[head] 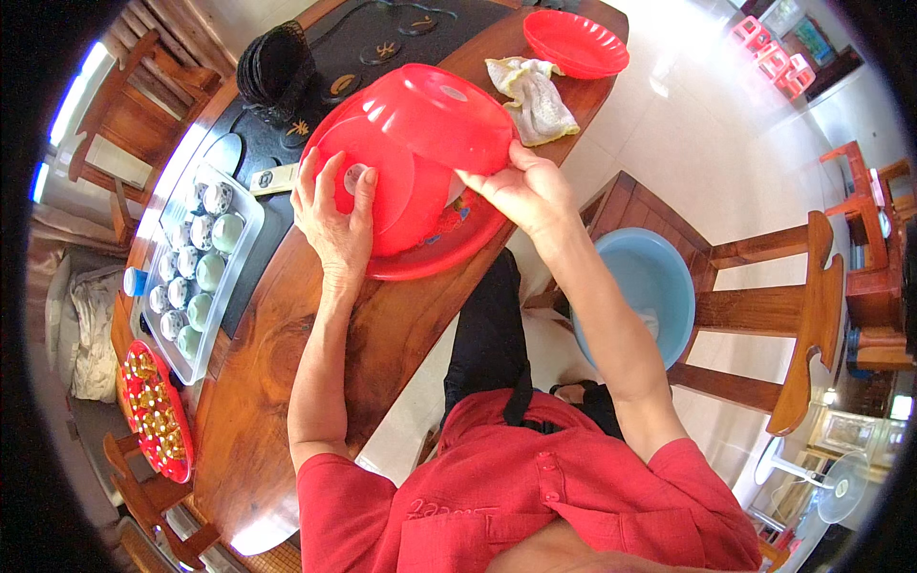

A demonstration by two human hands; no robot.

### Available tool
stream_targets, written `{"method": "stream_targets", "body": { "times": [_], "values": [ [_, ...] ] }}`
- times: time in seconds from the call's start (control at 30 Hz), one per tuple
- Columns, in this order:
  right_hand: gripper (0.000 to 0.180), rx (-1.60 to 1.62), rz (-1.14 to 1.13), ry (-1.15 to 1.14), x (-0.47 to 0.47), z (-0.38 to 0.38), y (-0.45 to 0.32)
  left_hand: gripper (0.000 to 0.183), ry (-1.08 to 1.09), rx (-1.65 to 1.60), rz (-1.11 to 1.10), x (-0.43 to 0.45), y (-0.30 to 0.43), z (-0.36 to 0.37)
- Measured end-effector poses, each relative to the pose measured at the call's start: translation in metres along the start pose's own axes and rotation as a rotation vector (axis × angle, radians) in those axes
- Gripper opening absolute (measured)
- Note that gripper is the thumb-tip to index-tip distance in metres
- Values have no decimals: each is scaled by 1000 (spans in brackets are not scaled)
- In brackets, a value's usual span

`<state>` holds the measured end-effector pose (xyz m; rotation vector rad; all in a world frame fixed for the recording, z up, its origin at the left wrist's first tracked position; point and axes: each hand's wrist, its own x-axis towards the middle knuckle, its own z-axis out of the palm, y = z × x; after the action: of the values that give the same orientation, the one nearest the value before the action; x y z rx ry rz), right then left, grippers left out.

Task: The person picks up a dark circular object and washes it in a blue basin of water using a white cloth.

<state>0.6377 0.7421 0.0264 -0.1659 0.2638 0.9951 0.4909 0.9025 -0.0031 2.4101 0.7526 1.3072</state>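
Observation:
My right hand [534,186] grips the rim of a red plastic bowl [444,107], turned bottom up and tilted. My left hand [333,208] lies with spread fingers on another upturned red plastic piece [387,193], beside its round label. Both pieces are over a round red tray [444,259] with a printed floral pattern, near the wooden table's edge. A crumpled white cloth with yellow edging [534,100] lies to the right of the tray. Beyond it sits a red fluted plastic basin [577,43]. Whether more pieces lie beneath the bowl is hidden.
On the wooden table [286,315] are a clear plastic bin of cups [251,222], a remote control [274,179], a black tea tray [458,25], black netted items [276,68] and a red tray of gold-wrapped items [188,458]. A blue basin [630,265] stands on a wooden chair [752,311].

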Motion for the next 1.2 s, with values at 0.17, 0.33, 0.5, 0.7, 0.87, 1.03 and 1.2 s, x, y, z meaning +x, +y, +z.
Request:
{"method": "stream_targets", "body": {
  "times": [0.17,0.33,0.5,0.7,0.87,1.03,1.2],
  "values": [
    [39,-194,123,89,-15,-3,3,41,2,-2,-4,0,1,0],
    [42,-362,346,214,-42,2,-16,41,-17,-3,-7,0,0,-1],
    [25,-997,153,-195,-33,10,-63,39,-21,-5,-17,-1,-1,-2],
    [20,-2402,-1455,2,70,1,-157,38,-27,-11,-16,2,4,-1],
    [21,-2755,-1614,95,114,-13,-218,37,-37,-20,-31,4,9,0],
    [19,-2840,-1195,249,118,-5,-212,38,-47,-10,-40,1,5,-3],
    [26,-2712,-1080,334,120,11,-219,37,-48,-13,-37,2,6,-3]
  ]
}}
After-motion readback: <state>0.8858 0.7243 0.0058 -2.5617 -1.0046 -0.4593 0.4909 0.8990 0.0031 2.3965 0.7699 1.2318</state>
